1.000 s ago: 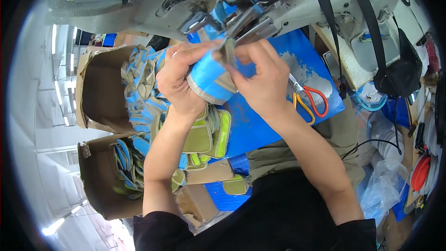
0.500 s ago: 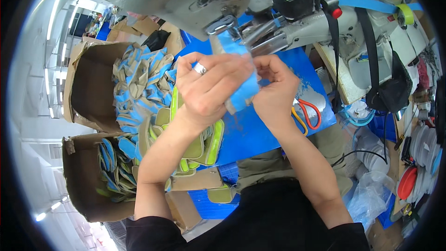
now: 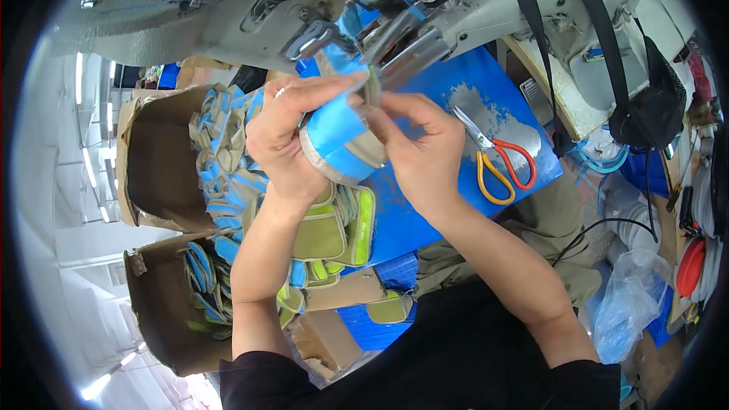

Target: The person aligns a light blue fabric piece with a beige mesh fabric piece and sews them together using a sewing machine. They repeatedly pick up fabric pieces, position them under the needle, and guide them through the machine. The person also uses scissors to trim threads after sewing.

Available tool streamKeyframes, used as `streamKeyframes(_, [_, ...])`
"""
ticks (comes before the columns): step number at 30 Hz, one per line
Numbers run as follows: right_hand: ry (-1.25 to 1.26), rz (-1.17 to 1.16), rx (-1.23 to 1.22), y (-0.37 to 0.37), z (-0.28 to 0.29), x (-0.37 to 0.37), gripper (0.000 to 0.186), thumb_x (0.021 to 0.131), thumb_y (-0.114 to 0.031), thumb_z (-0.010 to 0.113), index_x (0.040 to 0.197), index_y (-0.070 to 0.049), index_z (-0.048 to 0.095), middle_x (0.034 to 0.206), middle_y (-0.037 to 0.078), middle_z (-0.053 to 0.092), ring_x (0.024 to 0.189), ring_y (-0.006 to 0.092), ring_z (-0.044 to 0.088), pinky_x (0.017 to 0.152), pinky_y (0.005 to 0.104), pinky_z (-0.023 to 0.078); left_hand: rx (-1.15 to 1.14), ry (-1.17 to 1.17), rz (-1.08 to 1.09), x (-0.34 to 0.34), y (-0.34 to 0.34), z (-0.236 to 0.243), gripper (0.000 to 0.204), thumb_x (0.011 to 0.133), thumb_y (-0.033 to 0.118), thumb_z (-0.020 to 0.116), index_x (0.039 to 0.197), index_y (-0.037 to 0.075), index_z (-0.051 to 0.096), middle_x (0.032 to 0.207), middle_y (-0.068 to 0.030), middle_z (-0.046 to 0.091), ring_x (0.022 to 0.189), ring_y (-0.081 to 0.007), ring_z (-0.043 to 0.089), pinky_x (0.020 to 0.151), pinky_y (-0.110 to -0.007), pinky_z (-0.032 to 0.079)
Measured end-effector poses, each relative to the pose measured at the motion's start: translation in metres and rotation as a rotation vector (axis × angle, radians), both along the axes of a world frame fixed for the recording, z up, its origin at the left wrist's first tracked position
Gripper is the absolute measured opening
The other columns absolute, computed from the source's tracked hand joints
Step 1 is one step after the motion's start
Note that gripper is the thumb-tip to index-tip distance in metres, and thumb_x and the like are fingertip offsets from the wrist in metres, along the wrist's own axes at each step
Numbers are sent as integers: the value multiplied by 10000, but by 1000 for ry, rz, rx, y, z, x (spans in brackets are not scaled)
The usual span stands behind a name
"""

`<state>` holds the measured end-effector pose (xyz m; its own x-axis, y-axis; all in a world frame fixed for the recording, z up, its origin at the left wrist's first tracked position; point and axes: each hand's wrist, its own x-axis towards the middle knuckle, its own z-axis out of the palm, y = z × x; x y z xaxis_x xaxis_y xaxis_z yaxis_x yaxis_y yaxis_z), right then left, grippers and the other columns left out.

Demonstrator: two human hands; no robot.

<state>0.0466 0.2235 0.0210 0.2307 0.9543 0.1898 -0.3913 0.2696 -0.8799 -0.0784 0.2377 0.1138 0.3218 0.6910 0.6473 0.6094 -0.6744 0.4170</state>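
A curved fabric piece (image 3: pixel 334 130), blue with a beige edge, is bent between my two hands just below the head of a sewing machine (image 3: pixel 228 19). My left hand (image 3: pixel 282 133), with a ring on one finger, is closed around its left side. Pinched against the piece's right edge are the fingertips of my right hand (image 3: pixel 425 148). A blue strip runs up from the piece toward the machine's presser area; whether it is still joined there I cannot tell. Part of the piece is hidden behind my fingers.
Scissors (image 3: pixel 505 161) with red and orange handles lie on the blue work surface (image 3: pixel 410 216) at right. Green-edged beige pads (image 3: pixel 323 231) are piled left of it. An upper carton (image 3: pixel 163 159) stands by a blue-beige heap; a lower carton (image 3: pixel 156 288) holds more pads.
The fabric piece has swung from hanging upright to a curled, bent shape. My hands have shifted left and up, and the view has turned, bringing the whole scissors into sight.
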Motion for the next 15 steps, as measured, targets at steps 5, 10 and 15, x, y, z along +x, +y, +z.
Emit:
streamKeyframes(5, [79,41,-45,3,9,-2,215,817,-13,823,1025,-1,772,863,103,744,760,142,698,683,281,531,84,201,-25,-2,3,9,214,790,149,824,977,61,768,995,-85,797,864,-198,748,838,-317,445])
streamKeyframes(10, [98,149,-55,11,0,8,197,823,52,783,1015,17,758,871,74,743,786,108,679,722,262,540,298,499,37,7,-6,11,225,740,189,805,943,102,763,996,-40,785,888,-183,746,829,-325,425])
streamKeyframes(15, [57,167,-46,15,-3,16,221,819,112,749,1027,39,735,871,36,727,814,92,668,781,256,551,298,490,88,11,-11,6,242,734,186,804,959,104,772,1018,-45,791,955,-199,756,884,-352,410])
